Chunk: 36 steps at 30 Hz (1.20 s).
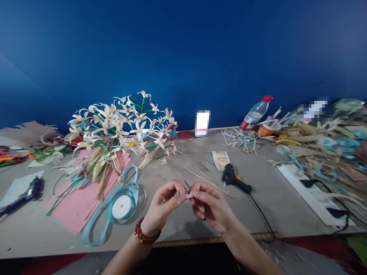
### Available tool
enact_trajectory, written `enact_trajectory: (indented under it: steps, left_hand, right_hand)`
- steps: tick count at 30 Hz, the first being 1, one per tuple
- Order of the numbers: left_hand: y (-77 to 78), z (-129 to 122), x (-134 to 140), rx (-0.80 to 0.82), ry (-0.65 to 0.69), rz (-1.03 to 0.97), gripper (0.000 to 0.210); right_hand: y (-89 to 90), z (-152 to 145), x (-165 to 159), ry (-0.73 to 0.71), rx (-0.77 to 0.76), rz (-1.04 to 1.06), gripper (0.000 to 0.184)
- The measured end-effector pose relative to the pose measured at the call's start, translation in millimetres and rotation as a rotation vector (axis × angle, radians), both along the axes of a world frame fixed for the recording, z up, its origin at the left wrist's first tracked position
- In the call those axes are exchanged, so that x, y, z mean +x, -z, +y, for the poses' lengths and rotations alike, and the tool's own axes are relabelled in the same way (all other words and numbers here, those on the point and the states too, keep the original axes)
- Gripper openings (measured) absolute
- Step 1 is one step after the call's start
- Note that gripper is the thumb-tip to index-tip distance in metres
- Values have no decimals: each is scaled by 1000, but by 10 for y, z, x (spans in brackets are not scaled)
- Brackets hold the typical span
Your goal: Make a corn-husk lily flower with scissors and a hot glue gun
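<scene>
My left hand [166, 206], with a red bead bracelet at its wrist, pinches one end of a small pale strip [189, 196]. On the other end, the thumb and finger of my right hand [210, 206] are closed. A dark, narrow thing [186, 185] shows just behind the fingertips; whether my right hand also holds it, I cannot tell. Beyond the hands lies a thin wooden stick [209, 182]. A black hot glue gun [236, 179] rests to the right, and a spool of light blue ribbon [122, 206] lies to the left with its ribbon loosely looped.
White husk-like flowers [114, 122] on green stems stand at back left, above pink sheets [71, 208]. A blue glue gun [28, 194] lies far left. On the right are a white power strip [306, 196], a leaning bottle [256, 113] and heaped dry husks [304, 131]. Another person's hand [361, 151] shows at the right edge.
</scene>
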State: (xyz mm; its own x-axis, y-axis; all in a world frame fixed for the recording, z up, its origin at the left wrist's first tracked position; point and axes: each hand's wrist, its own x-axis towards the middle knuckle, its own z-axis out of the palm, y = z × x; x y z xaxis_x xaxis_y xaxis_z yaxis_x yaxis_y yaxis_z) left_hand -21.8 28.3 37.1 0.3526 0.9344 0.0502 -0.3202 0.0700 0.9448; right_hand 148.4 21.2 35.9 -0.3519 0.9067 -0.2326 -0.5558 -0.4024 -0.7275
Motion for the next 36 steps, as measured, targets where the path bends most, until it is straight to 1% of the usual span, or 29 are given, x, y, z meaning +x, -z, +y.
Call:
enact_trajectory:
  steps: [5, 9, 12, 15, 19, 21, 22, 25, 27, 29, 32, 33, 36]
  left_hand:
    - [-1, 5, 13, 7, 34, 13, 13]
    - [-49, 9, 7, 35, 62, 54, 15]
    - [-60, 3, -2, 33, 95, 54, 15]
    - [-21, -5, 15, -19, 133, -66, 13]
    - [35, -5, 79, -73, 137, -319, 12]
    - [38, 0, 104, -80, 134, -406, 14]
    - [35, 3, 110, -82, 135, -426, 15]
    - [27, 12, 99, -103, 147, -419, 11]
    - [34, 13, 80, -124, 161, -403, 7]
    - [48, 8, 66, -133, 165, -388, 7]
    - [70, -10, 71, -145, 170, -381, 7]
    - [74, -18, 78, -148, 171, -392, 6]
    - [74, -38, 96, -148, 171, -460, 10]
  right_hand:
    - [-26, -11, 39, -72, 115, -79, 21]
    - [-98, -5, 49, -78, 172, -190, 20]
    - [-127, -2, 34, -87, 196, -228, 18]
    - [-96, -3, 19, -85, 175, -161, 16]
    - [-3, 19, 43, -103, 108, 65, 10]
    - [20, 34, 78, -77, 86, 131, 11]
    - [15, 37, 96, -49, 91, 124, 11]
    - [-64, 24, 131, -26, 178, -19, 5]
    - [-144, 9, 125, -72, 238, -129, 7]
    - [-205, 2, 103, -103, 261, -224, 6]
    - [-205, 17, 72, -116, 236, -266, 9]
    - [-180, 27, 70, -124, 210, -237, 10]
    - [-76, 58, 89, -131, 89, -62, 15]
